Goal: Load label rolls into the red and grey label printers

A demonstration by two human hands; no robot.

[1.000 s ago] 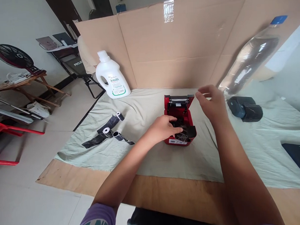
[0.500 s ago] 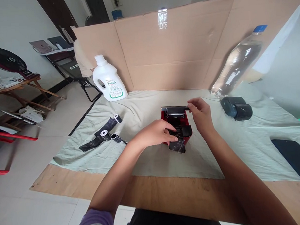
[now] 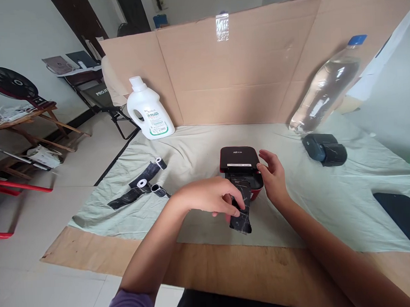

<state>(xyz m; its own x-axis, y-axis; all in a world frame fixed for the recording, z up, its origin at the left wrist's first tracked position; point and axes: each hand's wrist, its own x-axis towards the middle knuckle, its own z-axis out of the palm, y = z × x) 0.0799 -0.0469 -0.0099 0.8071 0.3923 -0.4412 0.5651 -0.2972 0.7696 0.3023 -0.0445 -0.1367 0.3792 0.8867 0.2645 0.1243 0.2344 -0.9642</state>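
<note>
The closing of the printer looks well advanced: the lid of the red-and-black printer lies down over the body, and a length of black paper strip runs out from the front towards the person. Whether the lid is latched cannot be told; if it is not, pressing it home would be what is left. The strip hangs uncut past the front edge.

The printer stands on the pale green cloth, between the two hands. The left hand has its thumb and finger at the strip, but whether they pinch it or only rest there cannot be told. The right hand is loosely spread and grips nothing, its thumb at the right edge of the lid.

To the left lie three small rolls, two with dark strips trailing. Behind them a white detergent bottle stands near the cardboard panel; to the right are a clear bottle with a blue cap, a dark device and a flat black slab. All sit well apart from the printer; only the left hand, partly covering the strip, obstructs the view
</note>
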